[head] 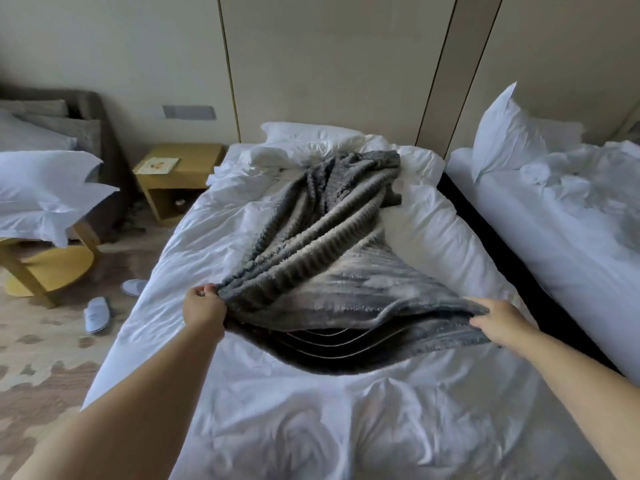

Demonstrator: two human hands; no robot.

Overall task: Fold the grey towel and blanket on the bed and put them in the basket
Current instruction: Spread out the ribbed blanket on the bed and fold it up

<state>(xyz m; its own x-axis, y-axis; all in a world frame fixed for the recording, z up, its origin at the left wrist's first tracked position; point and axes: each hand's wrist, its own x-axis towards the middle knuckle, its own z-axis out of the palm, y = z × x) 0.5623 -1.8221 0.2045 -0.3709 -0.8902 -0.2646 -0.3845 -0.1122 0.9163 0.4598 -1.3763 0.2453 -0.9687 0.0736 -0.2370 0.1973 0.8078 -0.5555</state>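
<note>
Step in hand: blanket fold, opening stage. The near edge of the grey blanket (332,237) is held up off the bed (311,427) by both hands.

- left hand (202,304): clamped on the near-left corner, fabric pinched in curled fingers.
- right hand (498,323): closed over the near-right edge, fingers on top, thumb at the side.
- Blanket location: mid-bed. The near part is lifted and sagging between the hands; the far part is bunched in long ridges and trails up to the pillow (311,131). No clean fold is formed yet.

Judgement: early in the task. Nothing is folded and nothing is stowed.

Next move, as judged: the far half needs to be shaken or pulled flat so the edges can be squared, then the held edge carried over to the far edge. Both corner grips must be kept, since the knit looks heavy and slack and a skewed fold is likely if one side slips.

Grey towel: cannot be identified. Only one grey textile is made out.

Containers:
- Basket: not in view, so contents unknown.
- nightstand (180,168): a booklet (161,165) lies on top. Something small sits in the open lower compartment, too small to tell.
</note>
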